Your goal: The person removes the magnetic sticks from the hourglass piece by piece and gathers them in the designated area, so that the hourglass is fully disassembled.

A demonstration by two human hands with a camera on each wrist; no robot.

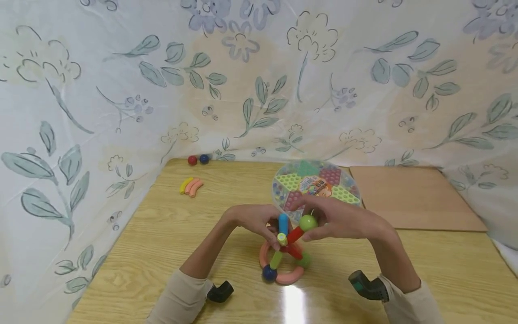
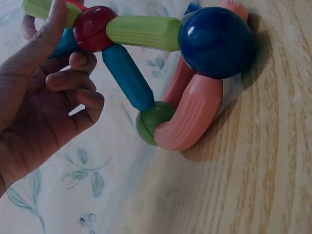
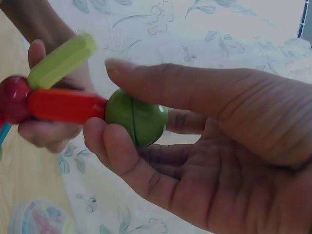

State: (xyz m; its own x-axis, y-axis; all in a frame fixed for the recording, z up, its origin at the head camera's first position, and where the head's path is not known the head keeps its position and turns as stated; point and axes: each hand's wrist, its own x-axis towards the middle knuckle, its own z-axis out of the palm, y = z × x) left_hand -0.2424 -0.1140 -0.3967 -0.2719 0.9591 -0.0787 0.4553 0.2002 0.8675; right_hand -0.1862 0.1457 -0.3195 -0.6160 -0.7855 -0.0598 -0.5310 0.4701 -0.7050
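Note:
A toy structure of magnetic rods and balls stands on the table on a ring of curved pink rods (image 1: 288, 276). Its base balls include a blue ball (image 2: 217, 43) and a green ball (image 2: 151, 122). Light green and blue rods slope up to a red ball (image 2: 96, 29), from which more rods branch. My left hand (image 1: 259, 220) grips the structure around this red ball, its thumb by a light green rod (image 3: 63, 61). My right hand (image 1: 340, 218) holds a light green ball (image 3: 136, 117) at the outer end of a red rod (image 3: 67, 105).
Behind the hands lies a round Chinese checkers board (image 1: 289, 182) under a clear cover. A brown board (image 1: 413, 198) is at the back right. At the back left sit a red ball (image 1: 192, 160), a blue ball (image 1: 204, 159) and several curved rods (image 1: 194, 187). Floral cloth (image 1: 243, 90) hangs behind.

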